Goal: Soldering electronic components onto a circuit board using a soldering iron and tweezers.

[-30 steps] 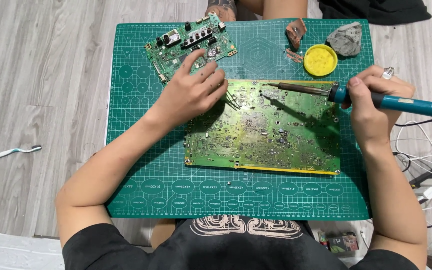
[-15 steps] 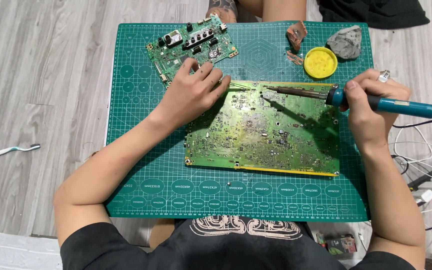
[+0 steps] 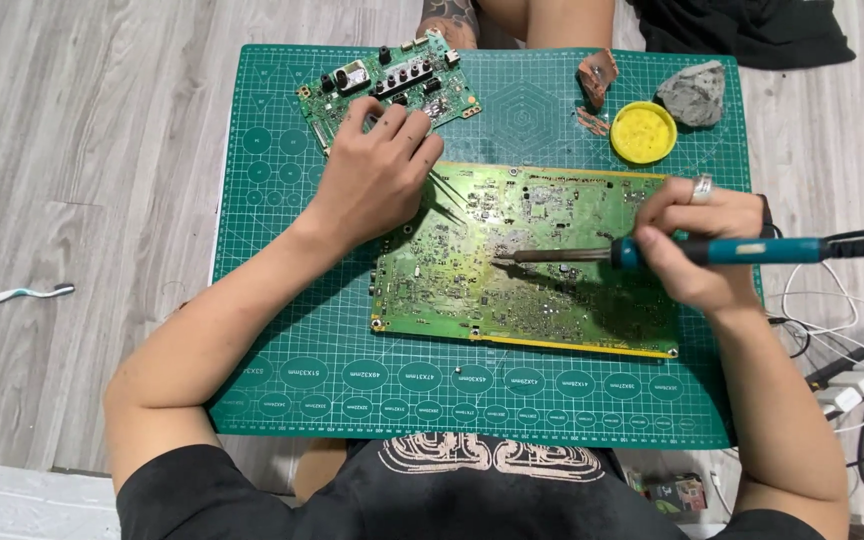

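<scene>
A large green circuit board [image 3: 472, 300] lies on a green cutting mat [image 3: 282, 330]. My right hand [image 3: 697, 245] grips a soldering iron with a teal handle [image 3: 752, 250]. Its metal tip touches the middle left of the board. My left hand [image 3: 377, 170] rests at the board's upper left corner and pinches thin tweezers [image 3: 452, 198] that point onto the board. A smaller green circuit board [image 3: 392, 75] with black knobs lies just beyond my left hand.
A round yellow tin [image 3: 643, 131], a grey lump [image 3: 694, 92] and a copper-coloured piece [image 3: 597, 72] sit at the mat's far right corner. Cables and a white power strip [image 3: 852, 390] lie on the floor to the right. A toothbrush [image 3: 20, 294] lies far left.
My right hand has swung the soldering iron down and left, from the board's upper edge to its middle. My left hand has stayed at the upper left corner.
</scene>
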